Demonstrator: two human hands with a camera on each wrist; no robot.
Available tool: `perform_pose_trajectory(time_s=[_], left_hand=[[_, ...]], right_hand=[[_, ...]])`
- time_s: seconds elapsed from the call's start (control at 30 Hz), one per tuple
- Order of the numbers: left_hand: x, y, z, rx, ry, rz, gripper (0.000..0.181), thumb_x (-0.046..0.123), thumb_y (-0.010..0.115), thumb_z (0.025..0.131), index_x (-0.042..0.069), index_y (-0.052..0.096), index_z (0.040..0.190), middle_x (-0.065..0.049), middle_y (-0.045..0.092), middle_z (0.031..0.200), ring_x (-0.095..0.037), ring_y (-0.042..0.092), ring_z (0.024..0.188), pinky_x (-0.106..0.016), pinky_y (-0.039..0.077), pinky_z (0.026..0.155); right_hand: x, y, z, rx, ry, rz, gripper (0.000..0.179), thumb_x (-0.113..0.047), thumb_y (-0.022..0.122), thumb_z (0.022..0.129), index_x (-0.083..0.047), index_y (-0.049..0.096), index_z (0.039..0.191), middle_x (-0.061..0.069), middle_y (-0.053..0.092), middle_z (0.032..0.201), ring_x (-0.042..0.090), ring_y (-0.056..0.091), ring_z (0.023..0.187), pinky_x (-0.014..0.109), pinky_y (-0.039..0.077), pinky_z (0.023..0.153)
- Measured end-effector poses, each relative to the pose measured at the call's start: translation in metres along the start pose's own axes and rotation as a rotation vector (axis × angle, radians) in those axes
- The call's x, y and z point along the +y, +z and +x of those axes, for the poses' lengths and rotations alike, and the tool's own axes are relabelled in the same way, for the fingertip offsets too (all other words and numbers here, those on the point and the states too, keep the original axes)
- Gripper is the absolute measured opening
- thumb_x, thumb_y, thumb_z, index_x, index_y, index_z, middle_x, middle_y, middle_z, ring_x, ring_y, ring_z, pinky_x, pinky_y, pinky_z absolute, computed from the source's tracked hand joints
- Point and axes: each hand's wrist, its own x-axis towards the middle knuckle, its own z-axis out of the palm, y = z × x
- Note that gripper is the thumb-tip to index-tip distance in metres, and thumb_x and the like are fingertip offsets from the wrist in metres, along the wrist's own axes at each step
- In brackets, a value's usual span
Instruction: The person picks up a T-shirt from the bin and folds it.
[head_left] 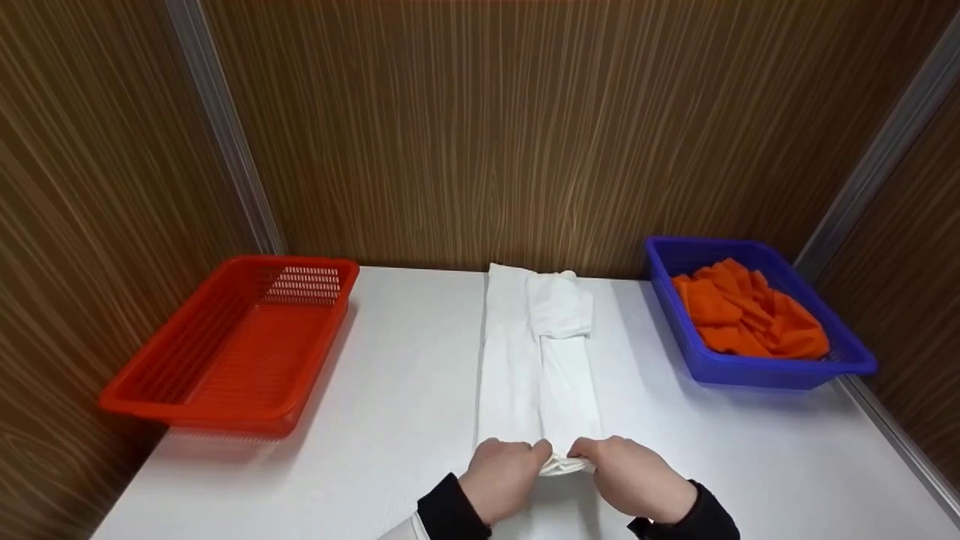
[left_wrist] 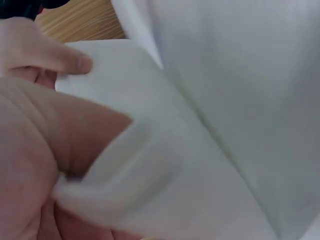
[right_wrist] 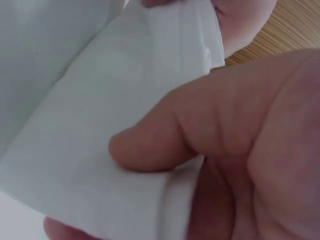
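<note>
Clearly, wood-grain panels [head_left: 465, 135] stand along the back and both sides of the white table [head_left: 405, 360]. A red basket [head_left: 202, 414] with slotted walls sits on the left of the table, and a blue basket [head_left: 765, 373] sits on the right. Between them, well apart from both, lies a white cloth [head_left: 508, 352] folded into a long, narrow strip; its far end is near the back panel, where a folded flap lies over its right half. Orange cloth [head_left: 750, 315] is heaped loosely inside the blue basket. Side by side and near each other, both hands grip the strip's near end: the left hand [head_left: 504, 476] pinches its left part, the right hand [head_left: 634, 476] its right part, thumbs above the fabric and fingers [right_wrist: 215, 200] beneath. How many layers each pinches cannot be told. Black cuffs [head_left: 450, 510] circle the wrists.
</note>
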Motion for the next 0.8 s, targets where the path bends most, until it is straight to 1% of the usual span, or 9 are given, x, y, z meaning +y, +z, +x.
perform_pose_trajectory(time_s=[0.1,0.2,0.3,0.4,0.47,0.57,0.63,0.73,0.8], left_hand=[[-0.003,-0.010,0.000,0.017,-0.009,-0.003,0.024,0.008,0.081,0.083,0.018,0.064,0.097,0.005,0.074,0.078,-0.008,0.069,0.071,-0.026,0.040,0.053],[-0.007,-0.019,-0.001,-0.005,-0.002,-0.046,0.028,0.004,0.079,0.083,0.018,0.068,0.103,0.004,0.076,0.084,-0.009,0.071,0.075,-0.026,0.047,0.056],[-0.011,-0.026,-0.003,-0.075,0.023,-0.128,0.045,-0.002,0.076,0.083,0.020,0.070,0.122,0.004,0.079,0.099,-0.009,0.073,0.088,-0.024,0.055,0.069],[-0.014,-0.029,-0.004,-0.148,0.045,-0.208,0.062,-0.007,0.073,0.082,0.026,0.069,0.135,0.007,0.079,0.111,-0.008,0.073,0.097,-0.022,0.057,0.082],[-0.016,-0.029,-0.005,-0.179,0.054,-0.242,0.065,-0.008,0.071,0.082,0.031,0.070,0.134,0.010,0.080,0.111,-0.006,0.073,0.096,-0.021,0.055,0.083],[-0.017,-0.028,-0.005,-0.212,0.061,-0.257,0.065,-0.009,0.070,0.082,0.035,0.073,0.130,0.013,0.080,0.106,-0.004,0.070,0.088,-0.018,0.053,0.078],[-0.017,-0.028,-0.006,-0.246,0.065,-0.257,0.063,-0.008,0.070,0.081,0.035,0.075,0.127,0.014,0.080,0.104,-0.003,0.068,0.085,-0.017,0.051,0.077],[-0.017,-0.032,-0.007,-0.318,0.066,-0.299,0.061,-0.007,0.071,0.078,0.035,0.077,0.122,0.016,0.078,0.101,-0.001,0.062,0.079,-0.015,0.048,0.073],[-0.018,-0.036,-0.007,-0.352,0.075,-0.341,0.058,-0.006,0.072,0.076,0.034,0.078,0.117,0.016,0.077,0.097,0.000,0.059,0.076,-0.014,0.045,0.069]], right_hand=[[0.001,-0.003,0.000,0.007,0.020,-0.007,0.039,0.012,0.060,0.081,-0.015,0.071,0.106,0.003,0.076,0.087,0.023,0.067,0.072,0.033,0.048,0.062],[0.001,-0.006,-0.001,0.004,0.030,-0.007,0.038,0.012,0.059,0.080,-0.013,0.071,0.107,0.004,0.075,0.085,0.022,0.066,0.071,0.033,0.048,0.061],[0.002,-0.007,-0.001,-0.016,0.020,0.011,0.036,0.012,0.059,0.081,-0.012,0.071,0.104,0.003,0.075,0.086,0.019,0.064,0.071,0.032,0.047,0.061],[0.003,-0.007,-0.002,-0.032,-0.009,0.031,0.035,0.013,0.059,0.080,-0.013,0.073,0.100,0.002,0.076,0.087,0.013,0.062,0.071,0.029,0.046,0.062],[0.003,-0.007,-0.002,-0.054,-0.021,0.048,0.034,0.013,0.060,0.080,-0.012,0.074,0.098,0.001,0.077,0.087,0.009,0.059,0.071,0.028,0.046,0.064],[0.002,-0.006,-0.002,-0.095,-0.026,0.053,0.032,0.012,0.062,0.080,-0.013,0.075,0.097,0.000,0.076,0.087,0.008,0.059,0.072,0.028,0.046,0.066],[0.001,-0.006,-0.002,-0.128,-0.038,0.047,0.032,0.011,0.063,0.081,-0.014,0.075,0.096,-0.002,0.075,0.086,0.007,0.058,0.073,0.028,0.046,0.067],[0.000,-0.007,-0.005,-0.176,-0.091,0.045,0.033,0.012,0.061,0.080,-0.016,0.075,0.091,-0.007,0.069,0.078,0.004,0.053,0.068,0.024,0.044,0.064],[0.000,-0.010,-0.006,-0.224,-0.125,0.073,0.035,0.012,0.060,0.079,-0.018,0.075,0.089,-0.009,0.067,0.076,0.002,0.049,0.065,0.022,0.042,0.062]])
